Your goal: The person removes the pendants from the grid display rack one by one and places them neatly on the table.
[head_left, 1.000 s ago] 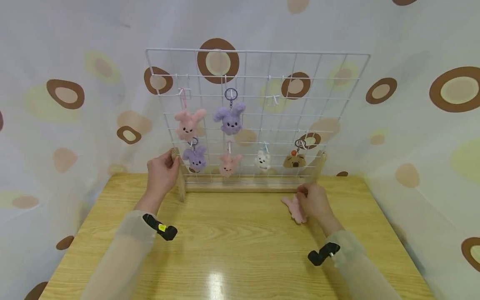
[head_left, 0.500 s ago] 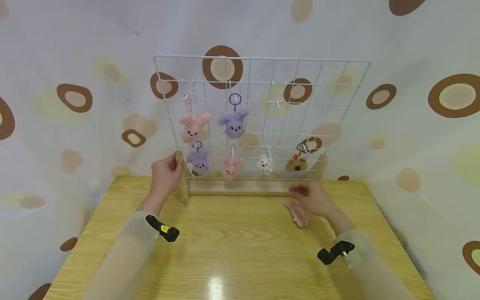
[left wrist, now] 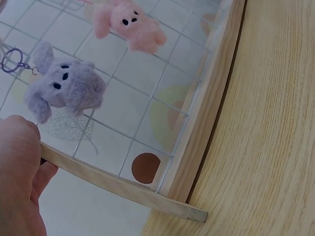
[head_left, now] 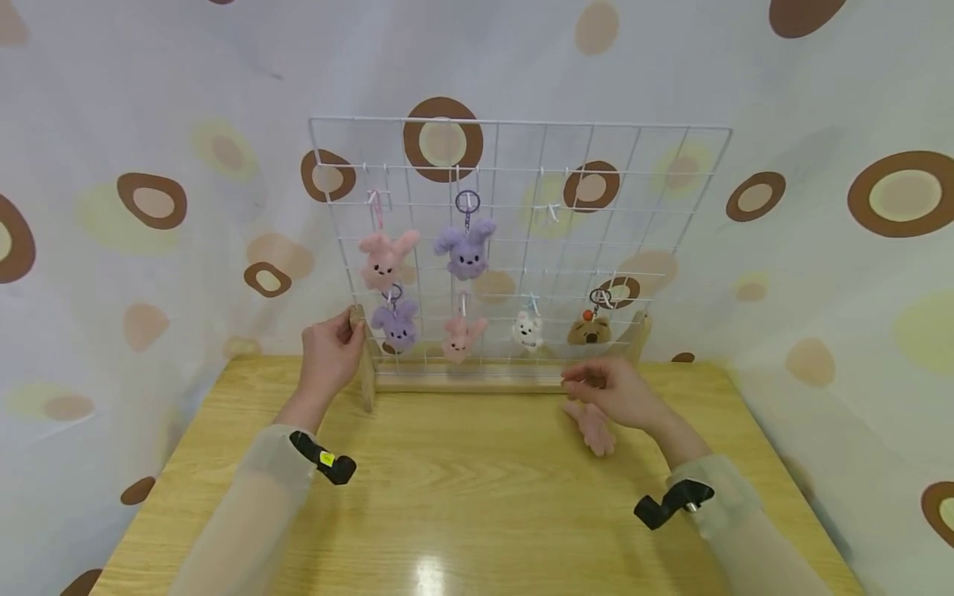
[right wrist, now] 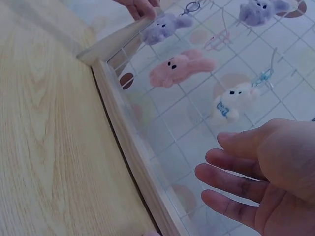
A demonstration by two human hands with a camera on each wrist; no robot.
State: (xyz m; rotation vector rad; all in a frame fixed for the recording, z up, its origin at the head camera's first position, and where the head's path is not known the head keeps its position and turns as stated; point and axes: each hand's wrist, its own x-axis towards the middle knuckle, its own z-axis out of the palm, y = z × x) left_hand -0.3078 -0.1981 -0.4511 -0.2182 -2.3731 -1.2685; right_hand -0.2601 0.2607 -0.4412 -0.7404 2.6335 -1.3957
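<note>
My left hand (head_left: 330,354) pinches the wooden side post (left wrist: 123,187) of a white wire grid rack (head_left: 514,170). My right hand (head_left: 619,393) hovers in front of the rack's base bar, fingers slightly bent and holding nothing. Just below it, a pink plush rabbit (head_left: 596,432) lies on the table, its upper end partly covered by the hand. From hooks on the grid hang two pink rabbit plushes (head_left: 386,261), two purple rabbit keychains (head_left: 467,252), a white bear plush (right wrist: 231,103) and a brown bear keychain (head_left: 590,331). In the right wrist view, spread fingers face the grid.
A vacant hook (head_left: 550,213) juts from the grid's upper right. The rack stands along the back of the wooden table (head_left: 477,497). Behind it hangs a white cloth (head_left: 186,83) with brown and yellow ovals.
My right hand has lifted from beside the pink rabbit on the table and moved left, its fingers loosening. The whole head view has shifted slightly downward. My left hand stays on the post.
</note>
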